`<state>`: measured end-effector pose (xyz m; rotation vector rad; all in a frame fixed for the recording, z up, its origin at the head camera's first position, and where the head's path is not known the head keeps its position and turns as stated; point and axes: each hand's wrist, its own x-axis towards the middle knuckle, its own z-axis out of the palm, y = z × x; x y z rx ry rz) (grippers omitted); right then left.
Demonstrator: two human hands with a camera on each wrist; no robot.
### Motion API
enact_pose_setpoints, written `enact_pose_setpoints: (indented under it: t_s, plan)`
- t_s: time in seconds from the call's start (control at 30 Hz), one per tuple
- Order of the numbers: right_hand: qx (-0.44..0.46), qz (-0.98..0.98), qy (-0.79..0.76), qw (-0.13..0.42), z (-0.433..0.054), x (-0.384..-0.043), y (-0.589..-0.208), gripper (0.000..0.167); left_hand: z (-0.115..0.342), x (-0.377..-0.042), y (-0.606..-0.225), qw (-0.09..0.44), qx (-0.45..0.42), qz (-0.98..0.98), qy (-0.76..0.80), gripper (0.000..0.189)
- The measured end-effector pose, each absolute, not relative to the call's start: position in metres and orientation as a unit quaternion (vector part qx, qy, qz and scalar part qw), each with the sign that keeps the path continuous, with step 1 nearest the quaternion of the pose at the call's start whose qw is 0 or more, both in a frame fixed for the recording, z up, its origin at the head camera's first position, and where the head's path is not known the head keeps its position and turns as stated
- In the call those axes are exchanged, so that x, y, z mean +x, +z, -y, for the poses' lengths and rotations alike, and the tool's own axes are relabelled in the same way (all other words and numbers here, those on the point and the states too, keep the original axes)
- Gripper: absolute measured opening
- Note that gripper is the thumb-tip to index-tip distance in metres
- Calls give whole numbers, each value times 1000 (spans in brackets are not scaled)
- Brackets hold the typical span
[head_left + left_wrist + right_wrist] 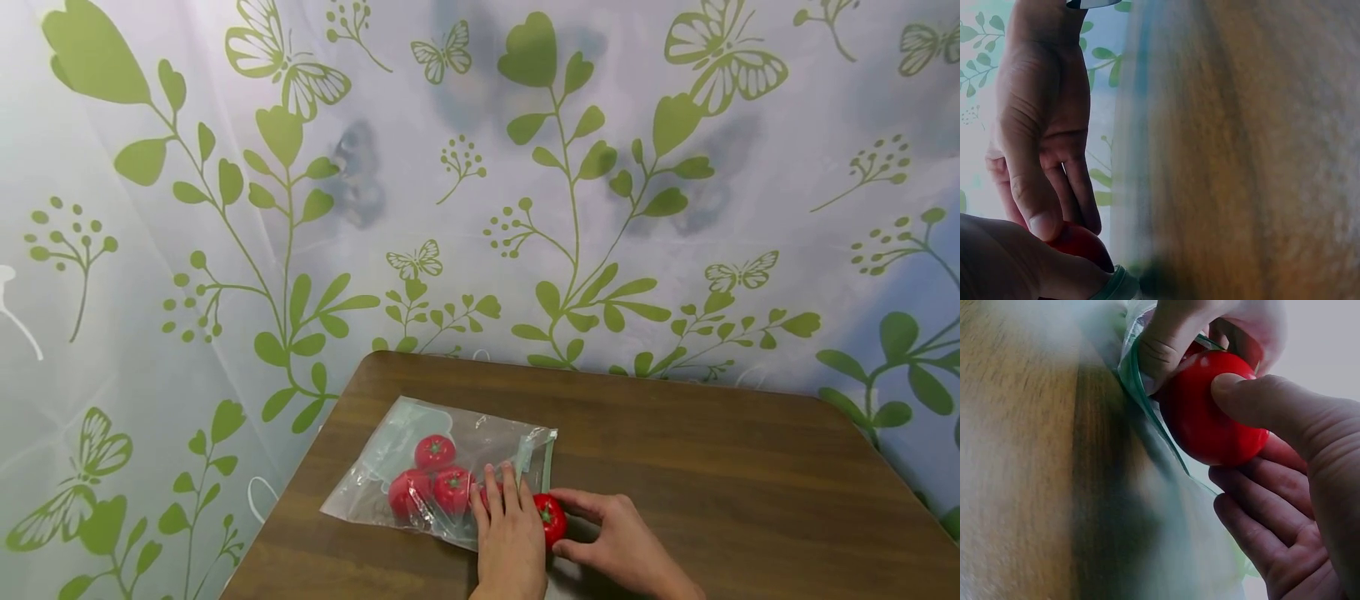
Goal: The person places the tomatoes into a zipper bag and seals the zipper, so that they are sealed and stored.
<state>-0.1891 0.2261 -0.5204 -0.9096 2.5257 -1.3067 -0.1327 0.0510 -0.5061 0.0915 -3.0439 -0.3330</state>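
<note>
A clear zip bag [480,429] with a green-edged mouth lies flat on the table, several red tomatoes [435,451] inside it. At the bag's mouth, my left hand [512,542] holds the edge. Its fingers lie over the plastic, and in the right wrist view its thumb [1163,347] is against the green rim. My right hand [626,542] grips another tomato [551,521] between thumb and fingers, right at the opening. This tomato [1210,415] shows close up in the right wrist view, partly covered by the right thumb.
Brown wooden table [712,475] surface extends to the right and behind the bag. A pale curtain [465,208] with green leaves and butterflies hangs behind the table and along its left side.
</note>
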Motion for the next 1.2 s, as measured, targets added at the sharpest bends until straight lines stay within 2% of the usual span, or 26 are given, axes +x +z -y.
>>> enact_pose_setpoints:
  t_s: [0.5, 0.73, 0.9, 1.07, 1.2]
  plan:
    - [-278, -868, -410, 7, -207, -199, -530, 59, -50, -130, -508, 61, 19, 994, -89, 80]
    - [-270, -886, -375, -29, -194, -206, -532, 55, -48, -129, -509, 55, 14, 994, -90, 94]
    - [-257, -897, -356, -54, -184, -210, -533, 54, -47, -127, -508, 53, 11, 995, -89, 94]
    - [-259, -893, -365, -52, -179, -212, -533, 53, -46, -125, -509, 58, 11, 994, -87, 93]
    - [-265, -897, -352, -38, -182, -211, -529, 56, -45, -125, -508, 41, 9, 995, -93, 95]
